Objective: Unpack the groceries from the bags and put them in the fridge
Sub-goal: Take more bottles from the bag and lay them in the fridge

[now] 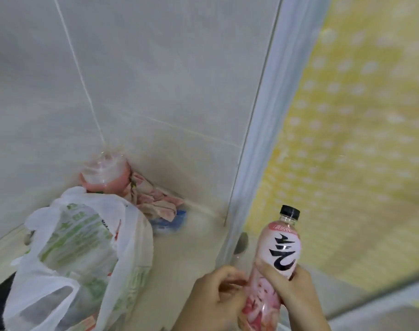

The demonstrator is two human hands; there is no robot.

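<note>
I hold a pink drink bottle with a black cap and a white label upright at the lower right. My right hand grips its middle from the right. My left hand touches its lower part from the left, fingers curled on it. A white plastic grocery bag with green print stands open on the pale counter at the lower left. No fridge shows in this view.
Behind the bag in the tiled corner stands a clear and pink container beside a pink and white cloth and something blue. A white frame post and a yellow dotted panel fill the right.
</note>
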